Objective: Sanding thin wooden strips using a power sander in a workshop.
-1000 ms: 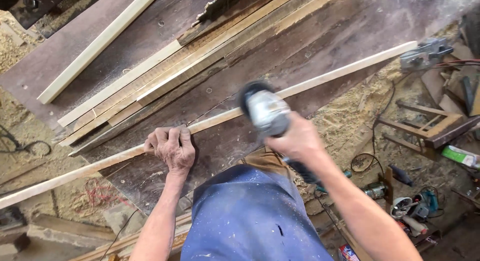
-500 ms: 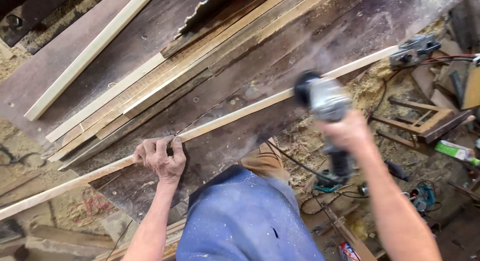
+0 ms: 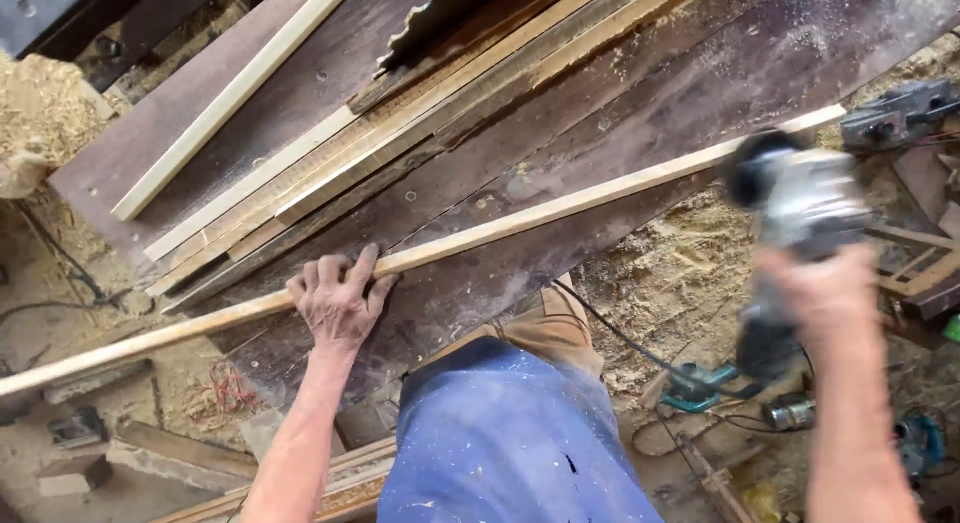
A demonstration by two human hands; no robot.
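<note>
My left hand [image 3: 338, 301] lies flat, fingers spread, pressing a long thin wooden strip [image 3: 560, 208] onto the dark workbench [image 3: 700, 93]. The strip runs diagonally from lower left to upper right along the bench's near edge. My right hand [image 3: 830, 293] grips a grey angle grinder [image 3: 795, 208], blurred by motion, at the strip's right end just off the bench edge. Its black cord [image 3: 640, 348] trails down past my blue apron.
Several wooden slats [image 3: 400, 133] are stacked along the bench's far side, and a pale strip [image 3: 230, 98] lies further left. A grey power tool [image 3: 895, 113] rests at the right. Sawdust, wood offcuts and small power tools [image 3: 700, 388] litter the floor.
My right hand has carried the grinder along the strip from its middle to its right end. My left hand has stayed pressed on the strip.
</note>
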